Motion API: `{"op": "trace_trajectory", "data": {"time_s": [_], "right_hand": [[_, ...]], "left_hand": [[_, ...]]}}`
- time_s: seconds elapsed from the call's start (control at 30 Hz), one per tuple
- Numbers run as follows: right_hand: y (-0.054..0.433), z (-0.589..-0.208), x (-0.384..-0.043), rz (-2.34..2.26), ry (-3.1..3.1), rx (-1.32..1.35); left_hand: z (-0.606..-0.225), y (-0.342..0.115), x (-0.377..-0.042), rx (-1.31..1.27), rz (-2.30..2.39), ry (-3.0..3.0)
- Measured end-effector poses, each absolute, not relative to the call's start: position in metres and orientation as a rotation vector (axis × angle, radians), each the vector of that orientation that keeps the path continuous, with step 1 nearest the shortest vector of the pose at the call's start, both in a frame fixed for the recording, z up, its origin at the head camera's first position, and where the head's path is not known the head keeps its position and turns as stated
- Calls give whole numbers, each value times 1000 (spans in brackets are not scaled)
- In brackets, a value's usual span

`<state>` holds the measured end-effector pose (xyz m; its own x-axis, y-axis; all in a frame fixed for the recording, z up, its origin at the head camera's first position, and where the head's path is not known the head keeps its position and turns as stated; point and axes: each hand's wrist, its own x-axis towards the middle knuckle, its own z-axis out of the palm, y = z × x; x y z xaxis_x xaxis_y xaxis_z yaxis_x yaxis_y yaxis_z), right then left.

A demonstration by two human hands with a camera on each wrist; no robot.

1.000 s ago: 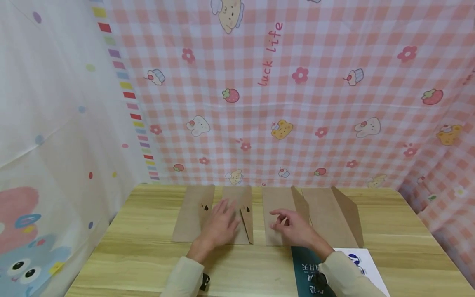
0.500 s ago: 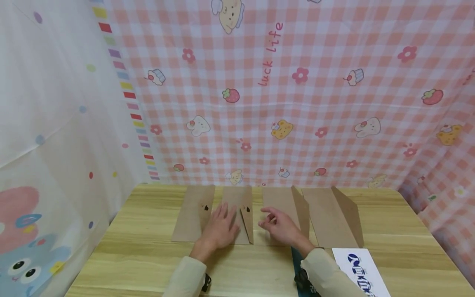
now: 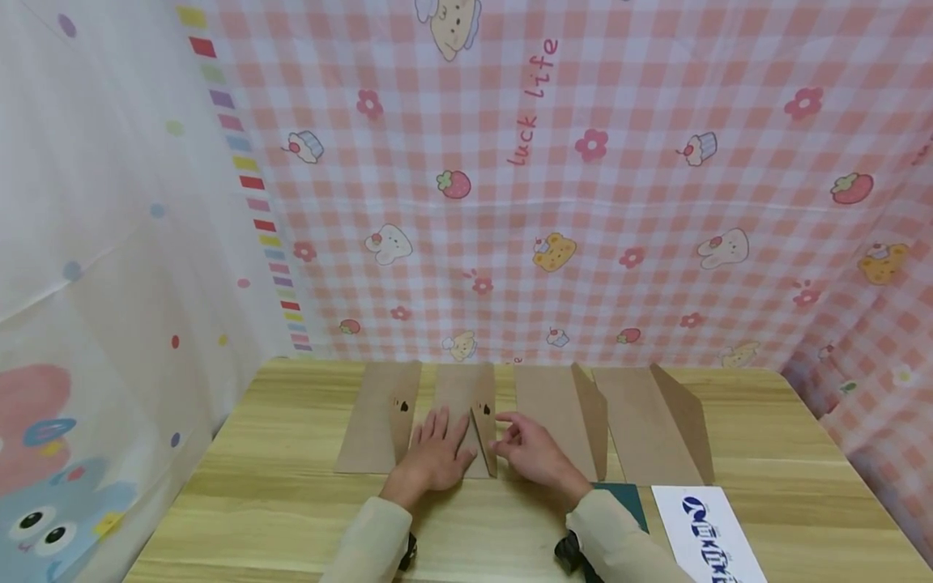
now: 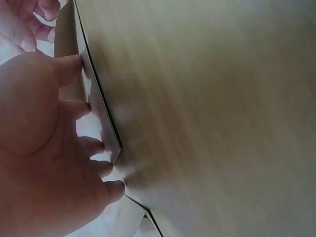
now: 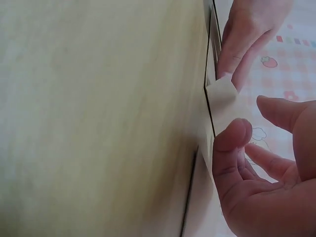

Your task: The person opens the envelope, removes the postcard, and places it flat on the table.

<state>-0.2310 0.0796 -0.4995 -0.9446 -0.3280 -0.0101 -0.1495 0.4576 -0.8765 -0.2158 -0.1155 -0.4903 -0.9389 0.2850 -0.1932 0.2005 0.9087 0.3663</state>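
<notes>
Several brown paper envelopes lie in a row along the table. My left hand (image 3: 430,457) rests with fingers spread on the second envelope from the left (image 3: 459,389). In the left wrist view, its fingertips (image 4: 84,106) press down near the envelope's edge. That envelope's flap (image 3: 487,433), marked with a small dark print, stands partly raised along its right side. My right hand (image 3: 535,453) hovers just right of this flap, index finger reaching forward and the other fingers bent. In the right wrist view, a gap shows between thumb and index finger, with the pale flap (image 5: 223,96) beyond them.
To the left lies another envelope (image 3: 368,425) with a printed flap. Two more, the third envelope (image 3: 543,393) and the rightmost envelope (image 3: 634,425), have flaps folded out. Below them are a dark green card (image 3: 625,495), partly under my right sleeve, and a white card (image 3: 703,526) with blue print.
My right hand has moved left from over the third envelope to the second one's flap. My left hand has shifted slightly toward me and flattened on the envelope.
</notes>
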Motion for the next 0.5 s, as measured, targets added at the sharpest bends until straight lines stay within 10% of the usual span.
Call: {"op": "trace_trajectory", "data": {"time_s": [0.5], "right_hand": [[69,-499,-231,-1455,2521,-430]], "left_hand": [[-536,-121,-243,307,385,2769]]}}
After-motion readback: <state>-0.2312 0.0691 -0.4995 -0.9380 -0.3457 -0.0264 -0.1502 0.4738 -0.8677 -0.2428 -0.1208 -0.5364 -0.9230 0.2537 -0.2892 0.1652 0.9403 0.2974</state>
